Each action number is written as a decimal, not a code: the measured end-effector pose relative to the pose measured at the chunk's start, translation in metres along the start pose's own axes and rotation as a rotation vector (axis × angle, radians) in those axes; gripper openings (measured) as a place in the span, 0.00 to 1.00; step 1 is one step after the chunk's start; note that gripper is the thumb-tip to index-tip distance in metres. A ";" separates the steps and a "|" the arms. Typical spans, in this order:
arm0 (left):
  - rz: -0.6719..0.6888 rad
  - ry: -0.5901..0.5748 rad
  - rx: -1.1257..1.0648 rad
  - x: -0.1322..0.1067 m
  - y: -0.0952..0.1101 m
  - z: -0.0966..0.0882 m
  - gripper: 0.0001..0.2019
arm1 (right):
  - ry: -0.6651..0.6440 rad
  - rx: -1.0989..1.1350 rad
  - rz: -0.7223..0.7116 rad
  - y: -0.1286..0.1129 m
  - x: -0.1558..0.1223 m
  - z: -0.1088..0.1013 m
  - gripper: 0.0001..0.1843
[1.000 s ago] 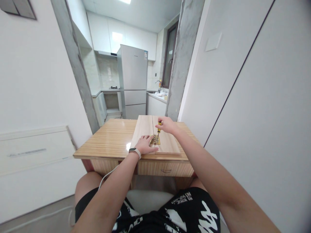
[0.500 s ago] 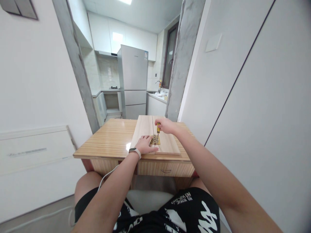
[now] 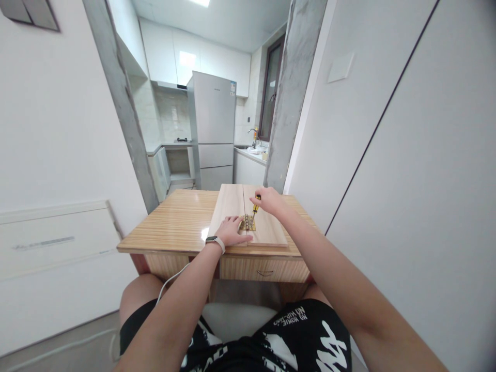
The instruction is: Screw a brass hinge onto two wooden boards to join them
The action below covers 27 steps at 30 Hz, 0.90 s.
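Two pale wooden boards [image 3: 229,200] lie side by side on the table, with a narrow seam between them. A brass-coloured hinge [image 3: 248,223] lies across that seam near the front. My right hand [image 3: 268,199] grips the black-and-yellow handle of a screwdriver [image 3: 255,208], whose shaft leans down to the right leaf of the hinge. The screw under the tip is too small to make out. Flat on the boards, my left hand [image 3: 231,231] has its fingers spread at the hinge's left side and its thumb across the seam in front.
The wood-grain table [image 3: 174,217] has a drawer [image 3: 265,269] facing my knees. A white cable [image 3: 170,279] runs by my left forearm. A white wall [image 3: 387,170] stands close on the right. Beyond the table are a fridge [image 3: 215,113] and a sink counter [image 3: 250,163].
My right hand has shifted slightly right with the screwdriver, which now tilts more to the right at the top. My left hand and the boards have stayed in place.
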State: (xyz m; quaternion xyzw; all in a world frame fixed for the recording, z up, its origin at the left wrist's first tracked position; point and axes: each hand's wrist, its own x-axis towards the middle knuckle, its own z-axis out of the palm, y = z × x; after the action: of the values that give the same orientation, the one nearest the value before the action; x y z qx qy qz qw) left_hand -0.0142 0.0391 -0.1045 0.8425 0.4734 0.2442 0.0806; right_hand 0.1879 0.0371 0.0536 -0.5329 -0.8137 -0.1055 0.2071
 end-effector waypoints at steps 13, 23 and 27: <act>0.007 -0.006 0.040 0.001 -0.001 0.000 0.52 | -0.170 0.191 -0.044 -0.010 -0.013 -0.021 0.12; 0.002 -0.005 0.056 0.001 0.001 -0.001 0.52 | -0.167 0.079 -0.001 -0.006 -0.011 -0.020 0.08; 0.004 -0.007 0.060 0.002 0.001 -0.001 0.51 | -0.130 -0.025 0.013 -0.004 -0.006 -0.012 0.12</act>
State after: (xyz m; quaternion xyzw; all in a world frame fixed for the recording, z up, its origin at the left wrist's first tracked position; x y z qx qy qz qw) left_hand -0.0133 0.0396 -0.1025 0.8462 0.4787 0.2273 0.0566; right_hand 0.1891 0.0261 0.0616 -0.5464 -0.8206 -0.0792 0.1477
